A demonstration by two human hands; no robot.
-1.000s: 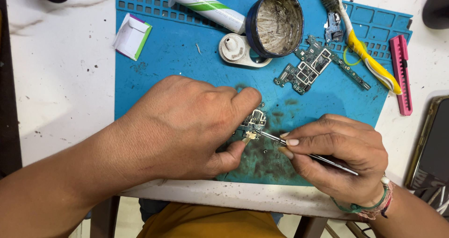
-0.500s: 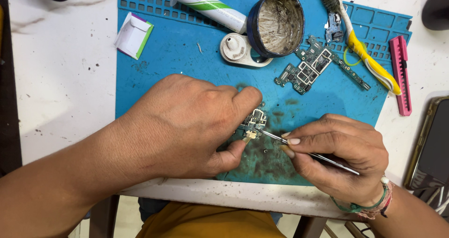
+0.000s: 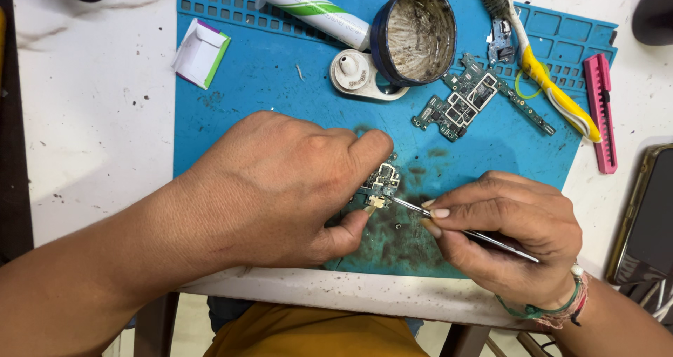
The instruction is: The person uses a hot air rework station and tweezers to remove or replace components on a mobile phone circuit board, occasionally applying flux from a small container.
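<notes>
My left hand (image 3: 280, 189) rests on the blue work mat (image 3: 266, 90) and pinches a small circuit board (image 3: 383, 179) between thumb and forefinger. Most of the board is hidden under the fingers. My right hand (image 3: 508, 231) grips thin metal tweezers (image 3: 449, 222), whose tips touch the lower edge of that small board. The mat around the board is stained dark.
A larger circuit board (image 3: 463, 97) lies farther back on the mat. Behind it are a round tin of paste (image 3: 415, 34), a white cap (image 3: 354, 73), a syringe tube (image 3: 308, 6) and a yellow toothbrush (image 3: 540, 69). A pink cutter (image 3: 603, 111) and a phone (image 3: 648, 217) lie at right.
</notes>
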